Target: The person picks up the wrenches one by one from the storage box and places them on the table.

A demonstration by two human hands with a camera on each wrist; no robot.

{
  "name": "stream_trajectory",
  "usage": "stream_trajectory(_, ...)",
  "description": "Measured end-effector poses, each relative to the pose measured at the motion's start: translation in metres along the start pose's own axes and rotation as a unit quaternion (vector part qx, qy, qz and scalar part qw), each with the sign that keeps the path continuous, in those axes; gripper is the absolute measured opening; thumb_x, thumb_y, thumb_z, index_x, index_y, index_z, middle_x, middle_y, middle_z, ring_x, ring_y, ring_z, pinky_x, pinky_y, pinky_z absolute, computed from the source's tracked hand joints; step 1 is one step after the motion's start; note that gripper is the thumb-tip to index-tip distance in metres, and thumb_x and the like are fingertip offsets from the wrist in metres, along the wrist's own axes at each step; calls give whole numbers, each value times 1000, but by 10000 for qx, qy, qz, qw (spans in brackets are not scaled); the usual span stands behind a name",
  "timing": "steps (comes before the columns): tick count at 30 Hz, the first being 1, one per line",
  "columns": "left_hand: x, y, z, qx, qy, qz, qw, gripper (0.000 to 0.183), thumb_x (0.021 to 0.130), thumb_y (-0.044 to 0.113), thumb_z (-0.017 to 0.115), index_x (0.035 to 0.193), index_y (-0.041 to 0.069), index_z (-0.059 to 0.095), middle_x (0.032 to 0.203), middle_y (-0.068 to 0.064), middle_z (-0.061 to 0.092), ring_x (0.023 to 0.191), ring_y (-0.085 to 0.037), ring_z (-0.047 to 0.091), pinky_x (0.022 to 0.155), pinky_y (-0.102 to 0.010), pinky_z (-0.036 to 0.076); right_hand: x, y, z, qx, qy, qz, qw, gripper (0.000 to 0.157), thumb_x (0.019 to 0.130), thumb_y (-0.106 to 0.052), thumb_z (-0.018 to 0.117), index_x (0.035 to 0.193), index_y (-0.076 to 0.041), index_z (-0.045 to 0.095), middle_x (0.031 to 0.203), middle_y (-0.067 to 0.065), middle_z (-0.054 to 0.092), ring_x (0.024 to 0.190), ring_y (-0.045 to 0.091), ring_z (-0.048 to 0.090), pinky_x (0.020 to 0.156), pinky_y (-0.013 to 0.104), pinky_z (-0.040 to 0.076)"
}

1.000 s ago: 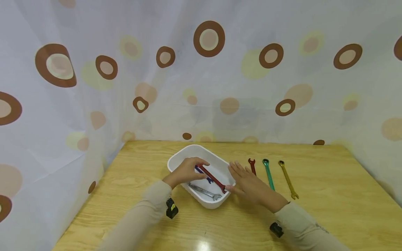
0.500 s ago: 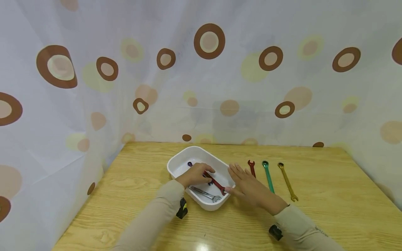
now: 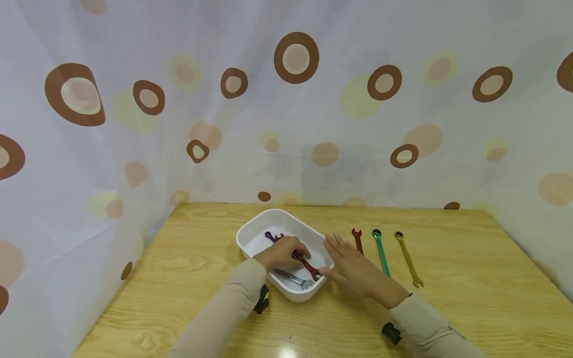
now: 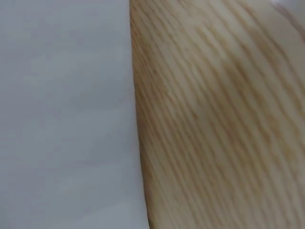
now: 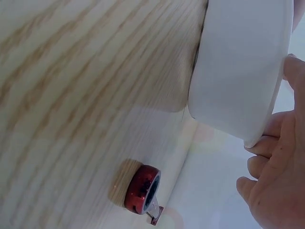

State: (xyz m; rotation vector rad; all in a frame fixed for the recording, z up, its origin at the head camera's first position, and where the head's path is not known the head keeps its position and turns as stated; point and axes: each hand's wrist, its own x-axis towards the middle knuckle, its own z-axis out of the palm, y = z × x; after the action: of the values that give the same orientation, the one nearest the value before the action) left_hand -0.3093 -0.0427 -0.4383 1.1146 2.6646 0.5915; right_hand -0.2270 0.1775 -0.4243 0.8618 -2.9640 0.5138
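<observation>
1. The room is screened at far, left and right by a white patterned curtain (image 3: 327, 112).
2. Beneath it a smooth, level wooden table (image 3: 197, 248) is seen.
3. On it, a white tray (image 3: 299, 296) is judged light, stiff and easily slid; it is best steadied by the rim.
4. Its right rim is touched by the right hand (image 3: 355, 266), fingers nearly straight. Inside, the left hand (image 3: 286, 252) is placed with fingers bent over the red wrench (image 3: 309, 266); whether that is gripped cannot be told.
5. The red wrench, laid slantwise in the tray near the silver wrench (image 3: 291, 277), is judged rigid, dense and slippery, not fragile; it is best taken mid-shank.
</observation>
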Motion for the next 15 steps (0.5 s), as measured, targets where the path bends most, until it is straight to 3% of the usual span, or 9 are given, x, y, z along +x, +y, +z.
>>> stream_trajectory(8, 0, 1, 1, 589, -221, 87, 9980, 25, 86, 13, 71, 109, 21, 71, 94, 1, 61, 90, -13, 53, 85, -27, 41, 0, 0, 0, -32, 24, 1, 10000, 76, 99, -52, 41, 150, 2, 25, 158, 15, 18, 146, 35, 8, 115, 55, 16)
stream_trajectory(15, 0, 3, 2, 820, -237, 266, 9960, 16, 87, 13, 69, 99, 24, 70, 84, 4, 58, 83, -12, 49, 76, -26, 39, 1, 0, 2, -52, 53, -24, 10000, 76, 99, -52, 40, 150, 2, 24, 158, 15, 17, 146, 35, 7, 114, 55, 17)
